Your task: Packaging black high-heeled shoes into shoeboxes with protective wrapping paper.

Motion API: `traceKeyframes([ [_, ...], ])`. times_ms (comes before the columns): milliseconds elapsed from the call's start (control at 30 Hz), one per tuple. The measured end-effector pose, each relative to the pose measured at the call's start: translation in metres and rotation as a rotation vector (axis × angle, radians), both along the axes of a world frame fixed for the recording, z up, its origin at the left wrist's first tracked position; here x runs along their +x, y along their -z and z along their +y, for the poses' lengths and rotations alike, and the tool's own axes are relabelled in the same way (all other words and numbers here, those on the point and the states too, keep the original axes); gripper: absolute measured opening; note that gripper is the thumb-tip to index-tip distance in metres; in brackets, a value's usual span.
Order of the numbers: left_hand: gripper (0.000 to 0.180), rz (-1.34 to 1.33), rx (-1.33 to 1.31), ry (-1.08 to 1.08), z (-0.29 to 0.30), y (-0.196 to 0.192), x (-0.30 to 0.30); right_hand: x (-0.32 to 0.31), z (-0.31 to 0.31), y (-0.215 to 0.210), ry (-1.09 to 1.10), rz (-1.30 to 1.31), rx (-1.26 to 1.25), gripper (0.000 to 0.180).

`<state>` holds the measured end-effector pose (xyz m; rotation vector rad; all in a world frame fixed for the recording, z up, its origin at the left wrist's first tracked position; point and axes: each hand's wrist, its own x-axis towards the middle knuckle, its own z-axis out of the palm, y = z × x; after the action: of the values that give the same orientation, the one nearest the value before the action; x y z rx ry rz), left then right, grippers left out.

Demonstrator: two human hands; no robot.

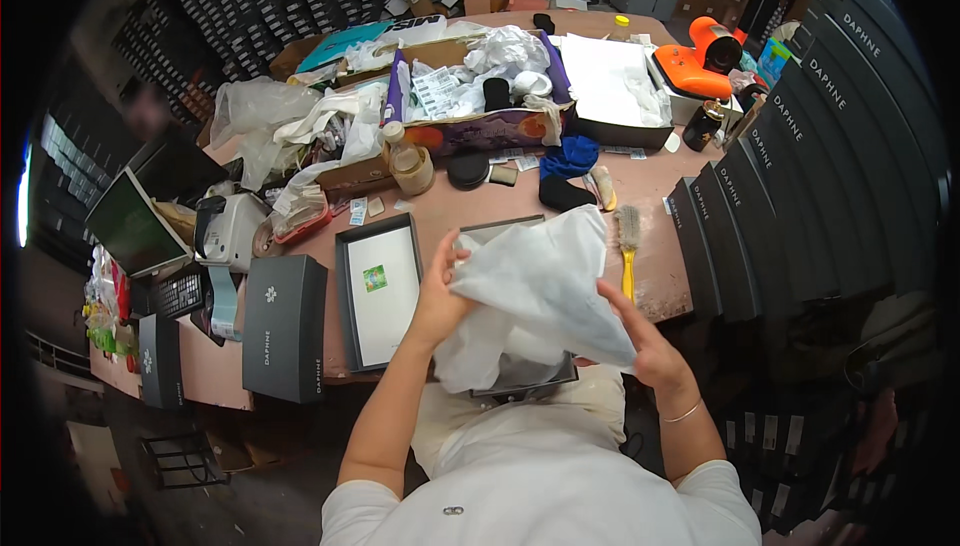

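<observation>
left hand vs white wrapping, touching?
Touching. The head view shows the left hand at the left edge of the white wrapping, thumb and fingers against it.

The wrapping (548,271) is translucent white, the brush handle (628,276) yellow, the tabletop (658,236) dull pink.

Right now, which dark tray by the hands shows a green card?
The left tray, clear of the white bag: its green card lies in plain view. The bag hides much of the right tray, where no card shows.
</observation>
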<state>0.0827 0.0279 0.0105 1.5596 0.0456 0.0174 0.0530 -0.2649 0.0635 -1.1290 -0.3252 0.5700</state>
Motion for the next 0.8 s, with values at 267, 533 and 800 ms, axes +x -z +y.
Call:
traceKeyframes([
  [267,0.076,0.064,0.032,-0.233,-0.078,0.094,-0.011,0.009,0.067,0.114,0.13,-0.982,-1.345,0.077],
  [533,0.044,0.142,0.854,-0.359,0.036,0.085,-0.069,0.019,0.025,0.078,0.324,-0.679,-0.843,0.059],
  [800,0.021,0.107,-0.326,-0.129,0.058,-0.041,-0.096,0.026,0.021,0.044,0.246,-0.529,-0.699,0.066],
])
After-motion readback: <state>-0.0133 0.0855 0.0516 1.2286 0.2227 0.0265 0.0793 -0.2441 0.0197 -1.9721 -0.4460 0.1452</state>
